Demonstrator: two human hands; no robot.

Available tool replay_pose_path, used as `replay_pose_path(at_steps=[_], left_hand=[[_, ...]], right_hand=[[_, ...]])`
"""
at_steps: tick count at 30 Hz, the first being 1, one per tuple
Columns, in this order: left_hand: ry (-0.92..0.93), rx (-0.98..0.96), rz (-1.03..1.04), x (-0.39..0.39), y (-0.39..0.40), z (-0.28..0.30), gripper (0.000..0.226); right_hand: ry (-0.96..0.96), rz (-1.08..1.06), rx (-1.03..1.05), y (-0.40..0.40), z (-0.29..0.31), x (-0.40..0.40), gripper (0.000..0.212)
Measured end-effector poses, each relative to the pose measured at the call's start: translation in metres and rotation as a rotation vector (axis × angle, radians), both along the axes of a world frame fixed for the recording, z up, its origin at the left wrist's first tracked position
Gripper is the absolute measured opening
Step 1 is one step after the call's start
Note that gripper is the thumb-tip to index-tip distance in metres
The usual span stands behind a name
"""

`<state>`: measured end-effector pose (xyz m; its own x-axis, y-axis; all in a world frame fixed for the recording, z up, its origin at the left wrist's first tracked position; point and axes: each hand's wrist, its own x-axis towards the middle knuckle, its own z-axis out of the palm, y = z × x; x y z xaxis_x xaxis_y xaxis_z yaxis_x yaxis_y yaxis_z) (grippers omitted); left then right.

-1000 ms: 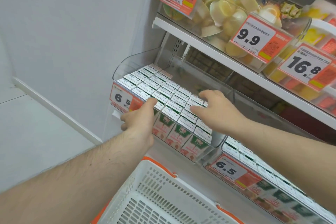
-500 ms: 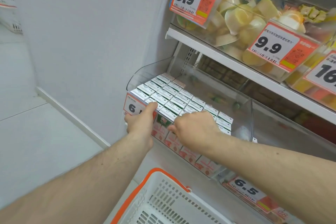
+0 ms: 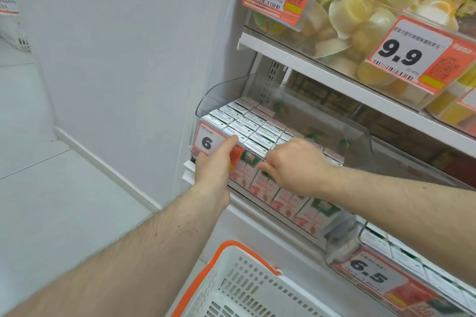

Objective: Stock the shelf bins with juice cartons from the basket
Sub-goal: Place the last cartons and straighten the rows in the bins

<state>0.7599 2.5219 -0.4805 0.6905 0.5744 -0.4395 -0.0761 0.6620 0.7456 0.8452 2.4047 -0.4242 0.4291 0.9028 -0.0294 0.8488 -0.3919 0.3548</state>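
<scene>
A pale grey wall fills the left half of the frame, meeting a light floor at a white skirting line; the right half is a shop shelf unit. On the upper shelf, clear tubs of cut fruit sit behind two orange price tags reading 9.9.

Below it, centre frame, a clear plastic bin tilts forward and down, probably so its stock slides to the front and shows its faces. It is packed with juice cartons in tight rows, white tops up, pink-and-green fronts against the front wall. The rear right of the bin looks less full, though glare makes that hard to read.

The left hand lies over the bin's front left corner, partly covering a price tag; its thumb reaches up to the front-row carton tops. It seems to brace or steady the bin and row; the fingers are hidden, so I cannot tell what its grip is doing. The right hand rests on the front row just beside it, fingers curled down over the carton tops, seemingly pressing or squaring them into line. Whether that grip holds a single carton I cannot tell.

At the bottom centre, a white basket with an orange rim sits below the hands; the part shown holds no cartons. A second bin with a 6.5 tag sits lower right, also holding cartons.
</scene>
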Motion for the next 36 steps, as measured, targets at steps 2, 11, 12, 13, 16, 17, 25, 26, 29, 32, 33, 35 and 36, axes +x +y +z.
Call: replay_pose_path(at_steps=[2, 11, 12, 13, 16, 17, 25, 26, 29, 32, 33, 35, 36], left_hand=[[0.005, 0.048, -0.017, -0.001, -0.001, -0.002, 0.027], [-0.032, 0.079, -0.169, 0.012, 0.006, -0.020, 0.035], [-0.044, 0.078, -0.179, 0.013, 0.006, -0.020, 0.036], [-0.049, 0.077, -0.184, 0.015, 0.005, -0.021, 0.037], [-0.010, 0.085, -0.130, 0.019, 0.002, -0.022, 0.030], [0.010, 0.118, -0.055, 0.020, 0.002, -0.024, 0.025], [0.085, 0.246, 0.085, 0.022, 0.006, -0.033, 0.039], [0.076, 0.258, 0.063, 0.022, 0.004, -0.032, 0.029], [0.051, 0.238, 0.046, 0.021, -0.002, -0.022, 0.021], [0.098, 0.309, 0.013, 0.024, -0.004, -0.022, 0.049], [0.116, 0.350, 0.005, 0.026, -0.003, -0.025, 0.054], [0.133, 0.390, 0.005, 0.029, -0.001, -0.029, 0.067], [0.134, 0.387, 0.010, 0.029, 0.000, -0.029, 0.074]], right_hand=[[0.006, 0.009, 0.007, 0.001, 0.001, 0.006, 0.047], [-0.032, 0.013, -0.039, -0.002, 0.007, 0.023, 0.044], [-0.030, 0.013, -0.042, -0.002, 0.006, 0.026, 0.044], [-0.027, 0.013, -0.046, -0.002, 0.006, 0.027, 0.045], [-0.026, 0.017, -0.054, -0.001, 0.001, 0.026, 0.045], [-0.036, 0.029, -0.051, 0.000, -0.001, 0.024, 0.045], [-0.065, 0.028, -0.045, 0.001, -0.008, 0.014, 0.045], [-0.061, 0.023, -0.037, 0.000, -0.009, 0.013, 0.046], [-0.052, 0.014, -0.030, -0.001, -0.012, 0.013, 0.048], [-0.058, 0.032, -0.017, -0.002, -0.013, 0.012, 0.047], [-0.066, 0.037, -0.017, -0.002, -0.012, 0.011, 0.046], [-0.081, 0.049, -0.019, -0.002, -0.012, 0.009, 0.046], [-0.084, 0.051, -0.016, -0.002, -0.012, 0.009, 0.047]])
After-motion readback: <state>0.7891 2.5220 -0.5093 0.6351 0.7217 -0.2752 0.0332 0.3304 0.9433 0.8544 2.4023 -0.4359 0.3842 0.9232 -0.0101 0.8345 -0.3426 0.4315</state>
